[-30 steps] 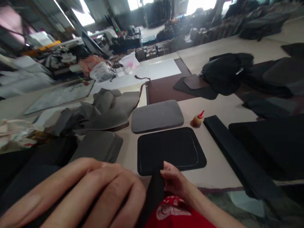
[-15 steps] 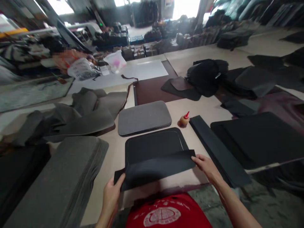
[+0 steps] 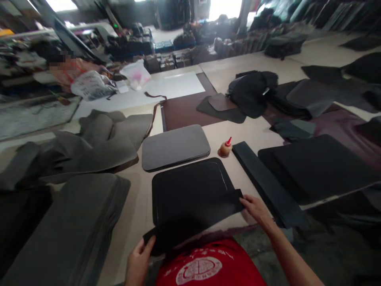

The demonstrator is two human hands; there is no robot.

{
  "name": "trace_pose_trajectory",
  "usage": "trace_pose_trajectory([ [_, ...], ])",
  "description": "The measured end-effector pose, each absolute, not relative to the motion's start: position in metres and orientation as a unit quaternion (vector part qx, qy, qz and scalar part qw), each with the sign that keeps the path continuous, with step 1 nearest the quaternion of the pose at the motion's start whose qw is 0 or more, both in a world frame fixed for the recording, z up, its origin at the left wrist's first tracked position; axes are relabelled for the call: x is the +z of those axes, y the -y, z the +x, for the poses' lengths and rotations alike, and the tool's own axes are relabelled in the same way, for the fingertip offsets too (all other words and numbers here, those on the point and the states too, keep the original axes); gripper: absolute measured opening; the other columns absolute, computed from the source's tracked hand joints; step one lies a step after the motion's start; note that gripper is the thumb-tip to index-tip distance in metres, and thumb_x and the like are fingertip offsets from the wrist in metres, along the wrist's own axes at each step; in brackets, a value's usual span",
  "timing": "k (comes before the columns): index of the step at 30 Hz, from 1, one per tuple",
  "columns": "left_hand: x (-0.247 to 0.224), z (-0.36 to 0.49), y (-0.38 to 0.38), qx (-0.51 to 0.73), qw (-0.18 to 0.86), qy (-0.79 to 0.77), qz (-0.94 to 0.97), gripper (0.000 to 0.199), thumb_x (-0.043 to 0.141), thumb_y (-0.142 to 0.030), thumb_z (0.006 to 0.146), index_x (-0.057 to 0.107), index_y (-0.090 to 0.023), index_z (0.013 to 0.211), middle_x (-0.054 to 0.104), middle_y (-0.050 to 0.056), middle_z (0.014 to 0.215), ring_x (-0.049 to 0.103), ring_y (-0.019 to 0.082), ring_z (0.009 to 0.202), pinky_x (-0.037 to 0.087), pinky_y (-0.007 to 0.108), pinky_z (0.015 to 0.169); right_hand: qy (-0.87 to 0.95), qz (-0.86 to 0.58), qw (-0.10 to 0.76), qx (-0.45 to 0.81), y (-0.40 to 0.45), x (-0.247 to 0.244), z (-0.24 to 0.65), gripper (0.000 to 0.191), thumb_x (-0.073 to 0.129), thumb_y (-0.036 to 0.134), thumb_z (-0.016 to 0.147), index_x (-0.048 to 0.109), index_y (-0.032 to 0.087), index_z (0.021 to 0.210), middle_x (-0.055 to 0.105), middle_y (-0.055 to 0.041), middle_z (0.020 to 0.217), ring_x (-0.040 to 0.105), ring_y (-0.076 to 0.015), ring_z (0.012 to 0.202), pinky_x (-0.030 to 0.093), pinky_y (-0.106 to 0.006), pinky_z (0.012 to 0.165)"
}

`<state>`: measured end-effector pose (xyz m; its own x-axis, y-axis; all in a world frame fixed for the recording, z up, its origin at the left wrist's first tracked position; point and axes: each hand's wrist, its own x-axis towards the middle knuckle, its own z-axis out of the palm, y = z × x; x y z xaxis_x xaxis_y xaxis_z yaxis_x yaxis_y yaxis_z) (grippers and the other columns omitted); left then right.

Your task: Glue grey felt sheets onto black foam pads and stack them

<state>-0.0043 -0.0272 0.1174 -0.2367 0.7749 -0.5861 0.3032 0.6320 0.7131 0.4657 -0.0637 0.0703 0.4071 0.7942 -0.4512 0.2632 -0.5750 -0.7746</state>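
Black strip [image 3: 198,221], matte, thin and oblong: left hand [image 3: 139,256] and right hand [image 3: 256,209] pinch its ends.

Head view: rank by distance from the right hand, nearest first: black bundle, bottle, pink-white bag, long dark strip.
From the right hand:
1. long dark strip: just to its right
2. bottle: ahead, slightly left
3. black bundle: farther ahead, beyond the bottle
4. pink-white bag: far left, toward the back

The table [image 3: 256,129] bears a black panel [image 3: 190,182]; grey stack [image 3: 175,145]; bottle [image 3: 225,149].
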Motion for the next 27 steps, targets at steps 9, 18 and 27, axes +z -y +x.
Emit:
trace_pose_trajectory([
  [9,0.111,0.012,-0.014,0.279,0.455,-0.748,0.394,0.07,0.071,-0.077,0.063,0.07,-0.013,0.089,0.071,0.007,0.08,0.066,0.028,0.079,0.051,0.034,0.068,0.336,-0.807,0.311,0.374,0.025,0.062,0.467,0.043,0.059,0.063,0.069,0.059,0.02,0.063,0.055,-0.0012,0.06,0.051,-0.0192,0.062,0.033,-0.029,0.057],
  [18,0.097,0.005,-0.027,0.24,0.4,-0.77,0.436,0.072,0.057,-0.083,0.067,0.069,-0.015,0.085,0.068,0.006,0.077,0.062,0.028,0.077,0.045,0.033,0.067,0.326,-0.826,0.273,0.371,0.022,0.059,0.464,0.033,0.063,0.052,0.07,0.061,0.02,0.062,0.062,-0.0019,0.062,0.057,-0.0201,0.064,0.034,-0.028,0.057],
  [27,0.106,0.012,-0.028,0.177,0.326,-0.794,0.481,0.053,0.051,-0.072,0.074,0.064,-0.021,0.081,0.065,0.003,0.073,0.062,0.028,0.077,0.04,0.032,0.068,0.346,-0.836,0.237,0.355,0.026,0.059,0.458,0.028,0.061,0.048,0.076,0.061,0.022,0.065,0.061,0.0002,0.06,0.056,-0.019,0.061,0.031,-0.028,0.055],
])
